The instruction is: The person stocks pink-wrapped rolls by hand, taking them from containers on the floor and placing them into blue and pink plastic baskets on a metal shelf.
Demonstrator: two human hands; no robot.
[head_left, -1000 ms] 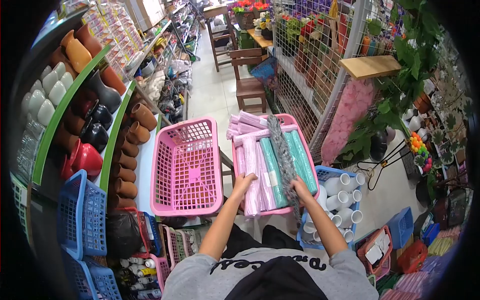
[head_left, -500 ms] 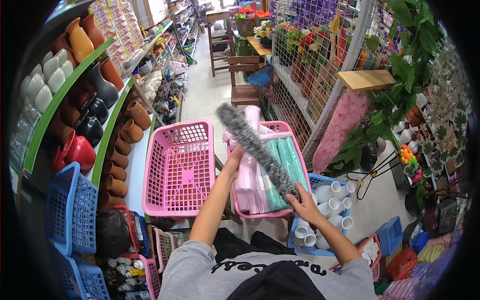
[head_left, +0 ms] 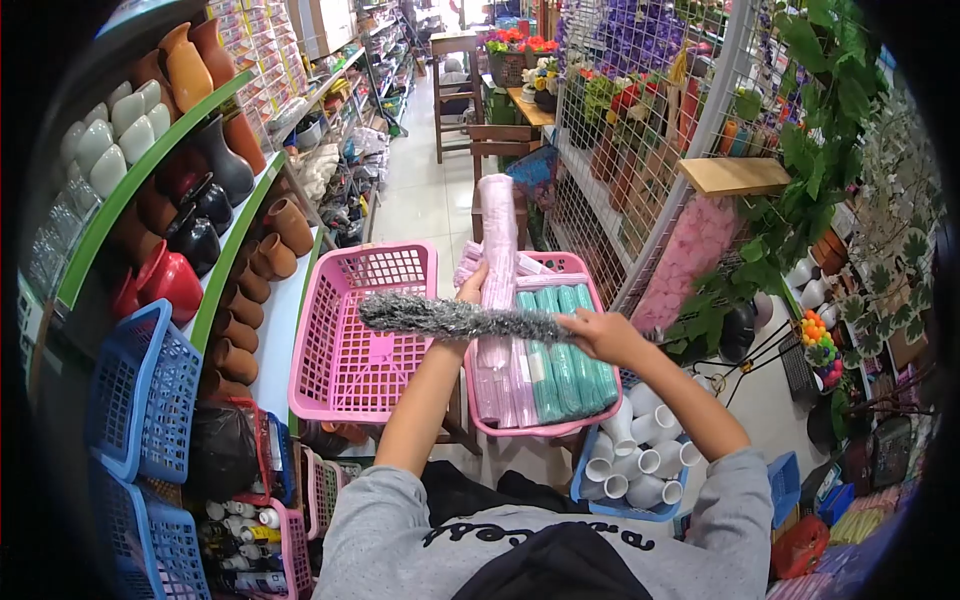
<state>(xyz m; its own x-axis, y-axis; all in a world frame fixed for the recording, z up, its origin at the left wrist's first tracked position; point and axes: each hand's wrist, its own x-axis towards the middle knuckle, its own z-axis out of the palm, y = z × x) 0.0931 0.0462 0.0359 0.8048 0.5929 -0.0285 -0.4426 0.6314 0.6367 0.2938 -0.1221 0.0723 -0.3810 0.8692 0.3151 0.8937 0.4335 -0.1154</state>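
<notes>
Shop aisle, tiled floor [head_left: 425,215]. Two pink baskets [head_left: 298,372] sit side by side; above them, the left hand [head_left: 472,292] holds one pink roll [head_left: 498,225], the right hand [head_left: 606,338] one grey tinsel bundle [head_left: 425,316].

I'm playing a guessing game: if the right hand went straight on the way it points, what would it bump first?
Probably the pink roll that the left hand grips. The right hand might pass above it, as depth is unclear.

Bright, even light fills my view, with pale glare on the floor [head_left: 425,190]. Wide-angle distortion bows the shelf edge [head_left: 241,232] at left; black, rounded borders surround the scene; distant detail softens.
</notes>
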